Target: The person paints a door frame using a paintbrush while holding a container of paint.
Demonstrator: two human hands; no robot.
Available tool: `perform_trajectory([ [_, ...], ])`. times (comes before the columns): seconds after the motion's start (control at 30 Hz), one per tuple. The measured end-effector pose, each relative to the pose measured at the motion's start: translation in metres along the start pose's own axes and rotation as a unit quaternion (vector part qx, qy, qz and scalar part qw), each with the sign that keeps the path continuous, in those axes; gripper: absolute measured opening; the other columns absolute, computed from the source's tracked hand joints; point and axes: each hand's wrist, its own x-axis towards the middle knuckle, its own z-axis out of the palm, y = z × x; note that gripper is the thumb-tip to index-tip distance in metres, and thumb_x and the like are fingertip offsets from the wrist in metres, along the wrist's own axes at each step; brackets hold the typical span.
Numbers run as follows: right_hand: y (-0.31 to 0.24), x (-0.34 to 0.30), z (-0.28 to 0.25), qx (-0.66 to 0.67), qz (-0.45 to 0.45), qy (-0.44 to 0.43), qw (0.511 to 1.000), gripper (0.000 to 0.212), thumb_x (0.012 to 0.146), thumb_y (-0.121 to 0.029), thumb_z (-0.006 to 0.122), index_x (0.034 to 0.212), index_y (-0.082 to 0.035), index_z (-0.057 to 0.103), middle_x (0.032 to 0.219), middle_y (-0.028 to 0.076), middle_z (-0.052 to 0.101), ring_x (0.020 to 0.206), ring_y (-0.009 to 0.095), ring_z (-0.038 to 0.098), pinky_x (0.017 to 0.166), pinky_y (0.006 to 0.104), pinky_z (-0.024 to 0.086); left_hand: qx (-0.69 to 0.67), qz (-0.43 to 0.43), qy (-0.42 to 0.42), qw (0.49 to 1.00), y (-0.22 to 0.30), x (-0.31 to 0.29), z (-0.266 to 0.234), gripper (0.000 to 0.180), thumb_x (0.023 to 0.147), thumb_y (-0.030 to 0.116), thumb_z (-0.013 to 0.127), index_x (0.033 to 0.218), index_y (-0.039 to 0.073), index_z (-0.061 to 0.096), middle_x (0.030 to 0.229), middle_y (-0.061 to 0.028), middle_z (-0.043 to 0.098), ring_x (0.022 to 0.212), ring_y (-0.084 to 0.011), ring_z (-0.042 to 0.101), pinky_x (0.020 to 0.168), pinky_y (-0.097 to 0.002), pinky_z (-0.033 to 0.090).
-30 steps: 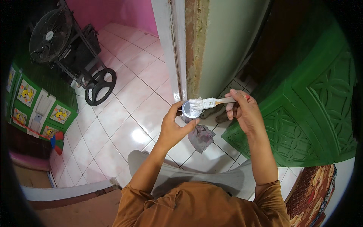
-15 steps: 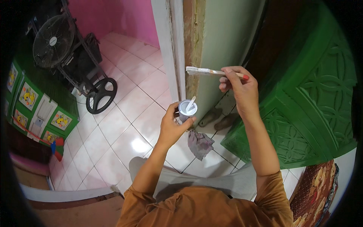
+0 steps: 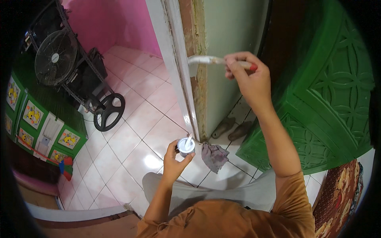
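Note:
My left hand [image 3: 174,164] is wrapped round a small can of white paint [image 3: 183,152], held low in front of my knees. A pale flat stick [image 3: 189,139] leans inside the can. Higher up and to the right, my right hand [image 3: 250,73] grips a paintbrush [image 3: 216,60] by its handle, which has a red end. White-coated bristles reach the door frame [image 3: 178,59] and look blurred. The frame is white on its left part, with bare brownish wood and rough yellowish filler beside it.
A crumpled grey rag [image 3: 214,156] lies on the tiled floor [image 3: 131,148] below the frame. Brown sandals [image 3: 239,131] stand by the wall. To the right rises a green carved panel [image 3: 337,87]. A fan [image 3: 55,58], a steering wheel [image 3: 109,112] and green drawers [image 3: 47,123] are at left.
The brush has moved up along the door frame with my right hand. My left hand and the can have come lower and closer to me. The view has shifted slightly.

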Motion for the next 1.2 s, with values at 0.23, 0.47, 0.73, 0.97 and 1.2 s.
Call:
perform_trajectory([
  [0.23, 0.017, -0.008, -0.002, -0.178, 0.039, -0.083, 0.980, 0.018, 0.092, -0.019, 0.073, 0.097, -0.001, 0.073, 0.071, 0.004, 0.066, 0.065, 0.008, 0.056, 0.060, 0.0270, 0.045, -0.009, -0.034, -0.023, 0.999, 0.006, -0.020, -0.009, 0.062, 0.083, 0.001, 0.081, 0.135, -0.004, 0.048, 0.124, -0.0124, 0.063, 0.116, -0.0209, 0.062, 0.103, -0.0357, 0.047],
  [0.47, -0.030, 0.046, 0.015, -0.068, -0.110, -0.043, 0.991, 0.024, 0.093, -0.022, 0.072, 0.096, 0.002, 0.072, 0.069, 0.002, 0.065, 0.065, 0.007, 0.055, 0.059, 0.0270, 0.046, -0.027, -0.017, -0.016, 0.999, 0.004, -0.022, -0.005, 0.063, 0.082, 0.009, 0.086, 0.132, -0.005, 0.052, 0.116, -0.0110, 0.066, 0.106, -0.0185, 0.063, 0.096, -0.0326, 0.050],
  [0.73, -0.030, 0.033, -0.005, -0.166, -0.040, -0.053, 0.984, 0.023, 0.091, -0.025, 0.073, 0.096, -0.003, 0.074, 0.069, 0.003, 0.063, 0.063, 0.008, 0.052, 0.057, 0.0262, 0.041, -0.016, -0.031, -0.045, 0.998, 0.012, -0.024, -0.009, 0.061, 0.083, 0.003, 0.082, 0.134, -0.004, 0.049, 0.122, -0.0110, 0.063, 0.116, -0.0194, 0.061, 0.101, -0.0349, 0.048],
  [0.97, -0.045, 0.063, 0.010, -0.137, -0.064, -0.064, 0.986, 0.025, 0.092, -0.025, 0.071, 0.098, -0.001, 0.074, 0.072, 0.005, 0.068, 0.060, 0.008, 0.053, 0.057, 0.0257, 0.042, -0.003, -0.017, -0.049, 0.999, 0.006, -0.024, -0.009, 0.062, 0.083, 0.004, 0.083, 0.134, -0.004, 0.049, 0.120, -0.0108, 0.064, 0.114, -0.0193, 0.062, 0.100, -0.0348, 0.048],
  [1.2, -0.072, 0.077, 0.027, 0.034, -0.236, 0.054, 0.970, 0.026, 0.097, -0.025, 0.072, 0.104, 0.000, 0.074, 0.078, 0.004, 0.071, 0.070, 0.008, 0.063, 0.064, 0.0237, 0.049, -0.019, -0.005, -0.036, 0.999, 0.006, -0.028, -0.008, 0.062, 0.082, 0.008, 0.086, 0.132, -0.004, 0.051, 0.119, -0.0111, 0.064, 0.111, -0.0195, 0.063, 0.099, -0.0345, 0.049],
])
